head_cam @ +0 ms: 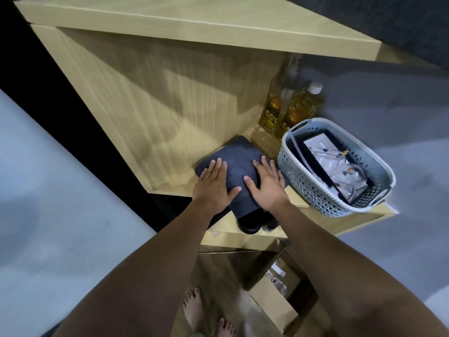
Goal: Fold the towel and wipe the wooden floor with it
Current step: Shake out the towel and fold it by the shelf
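Towel (239, 164), dark and folded into a rectangle, lies on a pale wooden shelf (313, 217), its near edge hanging just over the front. Bare feet (194, 310) stand on the wooden floor (218, 271) below. Left hand (213, 182) and right hand (264, 184) press flat on the towel, fingers straight and spread. Just right sits a grey perforated basket (313, 188); behind it stand two bottles (291, 108) of yellow liquid.

Person, head view: left hand (213, 184) and right hand (264, 184) bare, no rings or watch seen; both forearms (170, 251) unsleeved throughout; two bare feet (194, 310) shown near the bottom edge.
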### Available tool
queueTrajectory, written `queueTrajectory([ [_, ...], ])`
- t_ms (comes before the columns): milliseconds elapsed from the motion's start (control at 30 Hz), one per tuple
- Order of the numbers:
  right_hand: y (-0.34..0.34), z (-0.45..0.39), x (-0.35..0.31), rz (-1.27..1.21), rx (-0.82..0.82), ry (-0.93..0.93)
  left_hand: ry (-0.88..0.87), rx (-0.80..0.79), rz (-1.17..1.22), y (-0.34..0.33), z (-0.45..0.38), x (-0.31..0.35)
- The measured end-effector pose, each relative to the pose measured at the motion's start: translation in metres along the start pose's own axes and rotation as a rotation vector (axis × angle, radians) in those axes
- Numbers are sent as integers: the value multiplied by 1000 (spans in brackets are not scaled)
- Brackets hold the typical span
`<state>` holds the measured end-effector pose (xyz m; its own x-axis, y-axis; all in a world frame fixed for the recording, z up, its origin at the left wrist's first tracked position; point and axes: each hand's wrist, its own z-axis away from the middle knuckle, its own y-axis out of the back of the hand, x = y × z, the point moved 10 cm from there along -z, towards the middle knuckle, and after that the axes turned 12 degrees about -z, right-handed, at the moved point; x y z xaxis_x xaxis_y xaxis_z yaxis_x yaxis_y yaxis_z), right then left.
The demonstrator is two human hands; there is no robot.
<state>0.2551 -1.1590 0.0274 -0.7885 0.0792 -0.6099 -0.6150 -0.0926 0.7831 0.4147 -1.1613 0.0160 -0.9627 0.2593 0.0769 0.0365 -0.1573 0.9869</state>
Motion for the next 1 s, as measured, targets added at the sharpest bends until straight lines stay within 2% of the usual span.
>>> queueTrajectory([
  [100,2,-4,1,-31,17,1,70,-4,-6,-1,1,-4],
  [233,1,1,-2,192,112,-14,106,-53,-4,1,-1,-12],
  [300,-5,3,-2,198,117,-39,102,-66,4,1,-3,-15],
  [533,-11,-19,-3,135,-31,-48,94,-112,-4,8,-20,-27],
  [700,-8,-15,-13,268,14,-14,153,-76,21,6,-10,-24],
  [767,-16,-16,-16,286,-25,10,160,-68,6,3,-10,-23],
  [867,-26,-24,-10,256,-140,-33,137,-75,36,6,-12,-24],
  [1000,-27,-19,-13,309,-144,-25,28,-60,17,8,-3,-23],
])
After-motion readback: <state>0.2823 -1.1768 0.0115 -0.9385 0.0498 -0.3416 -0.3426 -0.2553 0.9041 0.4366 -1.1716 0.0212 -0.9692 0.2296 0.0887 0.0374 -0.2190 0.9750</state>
